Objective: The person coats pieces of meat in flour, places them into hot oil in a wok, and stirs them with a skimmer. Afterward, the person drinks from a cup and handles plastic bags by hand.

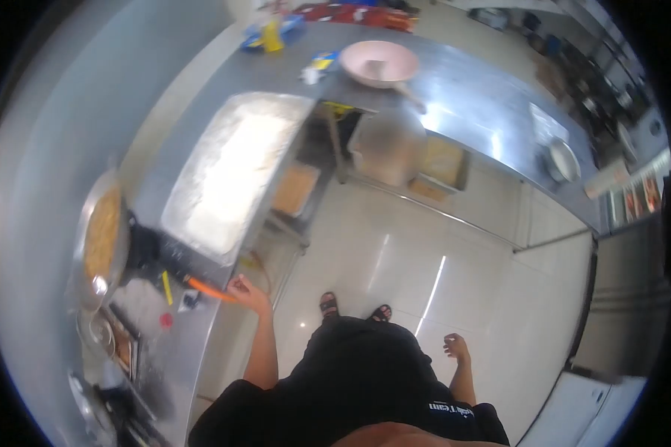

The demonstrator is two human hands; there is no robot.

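Note:
My left hand (250, 293) is at the near edge of the steel counter, its fingers curled at the end of an orange handle (210, 289). The handle's other end meets a dark object on the counter, whose kind I cannot make out. Farther along lies a large metal tray (235, 167) with a layer of white powder like flour. To the left stands a wide metal pan (103, 235) of yellowish food. My right hand (455, 346) hangs at my side above the floor, fingers loosely bent and apart, with nothing in it.
A pink frying pan (380, 63) sits on the far counter, its handle jutting over the edge. A white bowl (563, 160) stands at that counter's right. Beneath are a tray of brownish stuff (296, 188) and other containers. Steel legs and rails edge the tiled floor (395, 261).

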